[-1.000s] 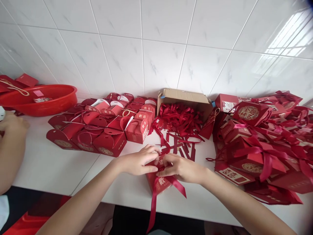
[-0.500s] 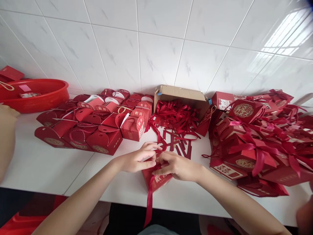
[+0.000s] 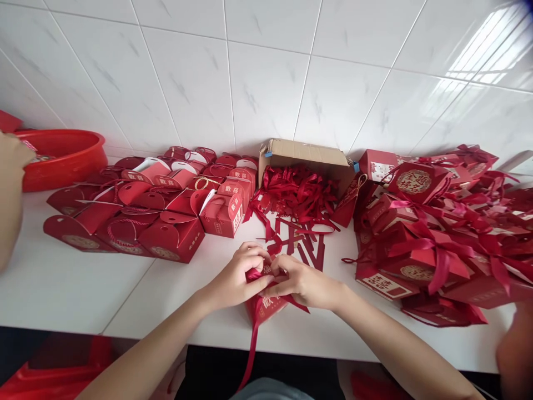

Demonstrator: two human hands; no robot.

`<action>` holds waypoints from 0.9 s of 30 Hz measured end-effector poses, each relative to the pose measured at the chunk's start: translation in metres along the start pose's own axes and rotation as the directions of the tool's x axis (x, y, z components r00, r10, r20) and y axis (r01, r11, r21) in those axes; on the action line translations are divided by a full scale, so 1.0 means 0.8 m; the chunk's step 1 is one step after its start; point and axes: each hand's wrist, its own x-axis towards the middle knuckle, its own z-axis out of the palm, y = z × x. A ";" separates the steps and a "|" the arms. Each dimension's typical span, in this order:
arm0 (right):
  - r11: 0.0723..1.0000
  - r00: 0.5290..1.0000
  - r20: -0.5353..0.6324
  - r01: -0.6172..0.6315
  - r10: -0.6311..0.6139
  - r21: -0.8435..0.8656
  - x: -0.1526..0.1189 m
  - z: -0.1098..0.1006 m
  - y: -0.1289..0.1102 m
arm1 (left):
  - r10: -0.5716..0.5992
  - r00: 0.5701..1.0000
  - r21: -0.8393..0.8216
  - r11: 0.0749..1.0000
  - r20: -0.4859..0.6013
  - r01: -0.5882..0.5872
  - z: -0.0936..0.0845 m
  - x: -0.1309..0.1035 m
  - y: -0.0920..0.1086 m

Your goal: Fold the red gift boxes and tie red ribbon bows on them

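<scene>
A small red gift box (image 3: 272,309) with pale Chinese characters stands on the white table in front of me. Over its top runs a dark red satin ribbon (image 3: 253,339), one tail hanging past the table's front edge. My left hand (image 3: 245,272) pinches a loop of this ribbon above the box. From the other side my right hand (image 3: 297,280) also grips the ribbon, fingertips close to the left ones. A short ribbon end sticks out below the right hand. The fingers hide the crossing of the ribbon and most of the box top.
An open cardboard box (image 3: 308,150) spills red ribbons (image 3: 300,191), with cut strips before it. Rows of red boxes (image 3: 172,239) stand left; ribbon-tied boxes (image 3: 433,255) pile up right. A red basin (image 3: 66,158) and another person's arm (image 3: 10,194) are far left.
My left hand now holds a ribbon loop, its fingers curled further in. A ribbon end has come out below my right hand. The other person's arm has moved up towards the basin.
</scene>
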 end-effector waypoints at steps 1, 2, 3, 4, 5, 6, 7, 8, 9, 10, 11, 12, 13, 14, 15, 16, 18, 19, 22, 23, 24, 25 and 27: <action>1.000 1.000 -0.001 0.001 -0.001 0.004 0.000 -0.001 -0.001 | -0.007 1.000 -0.021 1.000 -0.010 0.006 0.002 0.000 -0.001; 1.000 1.000 -0.006 0.002 -0.002 0.015 -0.001 -0.002 -0.001 | -0.014 1.000 -0.043 0.999 -0.011 0.013 0.004 0.000 -0.002; 0.999 1.000 -0.015 0.003 -0.003 0.032 -0.001 -0.002 -0.001 | -0.018 1.000 -0.067 0.998 -0.003 0.018 0.005 0.000 -0.003; 0.999 1.000 -0.025 0.000 0.001 0.054 -0.002 -0.003 -0.002 | -0.021 1.000 -0.091 0.996 0.012 0.022 0.006 0.000 -0.004; 0.997 0.999 -0.034 -0.006 0.009 0.079 -0.003 -0.003 -0.002 | -0.019 0.999 -0.119 0.993 0.029 0.022 0.006 -0.001 -0.004; 0.995 0.999 -0.046 -0.015 0.020 0.102 -0.004 -0.003 -0.002 | -0.015 0.999 -0.148 0.989 0.042 0.021 0.006 -0.001 -0.004; 0.992 0.997 -0.063 -0.028 0.036 0.120 -0.005 -0.003 -0.002 | -0.010 0.999 -0.176 0.984 0.051 0.019 0.006 -0.002 -0.005; 0.990 0.995 -0.088 -0.041 0.053 0.137 -0.006 -0.003 -0.002 | -0.007 0.998 -0.200 0.980 0.057 0.018 0.006 -0.002 -0.004; 0.987 0.990 -0.121 -0.053 0.072 0.154 -0.007 -0.002 -0.002 | -0.007 0.998 -0.219 0.976 0.057 0.020 0.005 -0.002 -0.004; 0.983 0.984 -0.156 -0.063 0.090 0.172 -0.008 -0.002 -0.002 | -0.010 0.998 -0.232 0.972 0.055 0.023 0.005 -0.001 -0.003; 0.979 0.977 -0.188 -0.068 0.104 0.190 -0.008 -0.001 -0.002 | -0.013 0.999 -0.240 0.970 0.051 0.025 0.005 -0.001 -0.003; 0.976 0.970 -0.215 -0.071 0.116 0.205 -0.008 -0.001 -0.002 | -0.015 0.999 -0.244 0.969 0.043 0.025 0.005 -0.001 -0.002; 0.974 0.965 -0.235 -0.068 0.120 0.216 -0.008 0.000 -0.001 | -0.016 0.999 -0.245 0.969 0.036 0.024 0.006 0.000 -0.002; 0.973 0.961 -0.252 -0.060 0.117 0.222 -0.007 0.000 0.000 | -0.016 1.000 -0.246 0.969 0.026 0.022 0.006 0.001 -0.002; 0.973 0.958 -0.266 -0.050 0.111 0.224 -0.007 0.000 0.001 | -0.014 1.000 -0.247 0.969 0.018 0.018 0.007 0.001 -0.002; 0.973 0.954 -0.280 -0.040 0.104 0.226 -0.008 0.000 0.001 | -0.011 1.000 -0.248 0.969 0.013 0.014 0.008 0.002 -0.002; 0.973 0.948 -0.302 -0.032 0.102 0.228 -0.009 0.001 0.003 | -0.011 1.000 -0.250 0.968 0.008 0.012 0.009 0.002 -0.003; 0.974 0.945 -0.311 -0.035 0.105 0.225 -0.010 0.002 0.004 | -0.013 1.000 -0.252 0.968 0.007 0.015 0.010 0.002 -0.003; 0.978 0.934 -0.336 -0.051 0.119 0.203 -0.014 0.006 0.006 | -0.026 1.000 -0.255 0.967 0.000 0.025 0.011 0.003 -0.003; 0.978 0.930 -0.345 -0.055 0.122 0.199 -0.016 0.008 0.006 | -0.028 1.000 -0.254 0.967 -0.003 0.026 0.011 0.003 -0.003; 0.978 0.926 -0.355 -0.057 0.126 0.200 -0.017 0.010 0.006 | -0.030 1.000 -0.253 0.967 -0.005 0.027 0.011 0.003 -0.002; 0.977 0.922 -0.365 -0.058 0.131 0.204 -0.017 0.012 0.006 | -0.031 0.999 -0.253 0.967 -0.006 0.029 0.010 0.003 -0.002; 0.973 0.914 -0.379 -0.062 0.144 0.220 -0.018 0.016 0.007 | -0.034 0.999 -0.255 0.966 -0.007 0.031 0.011 0.002 -0.003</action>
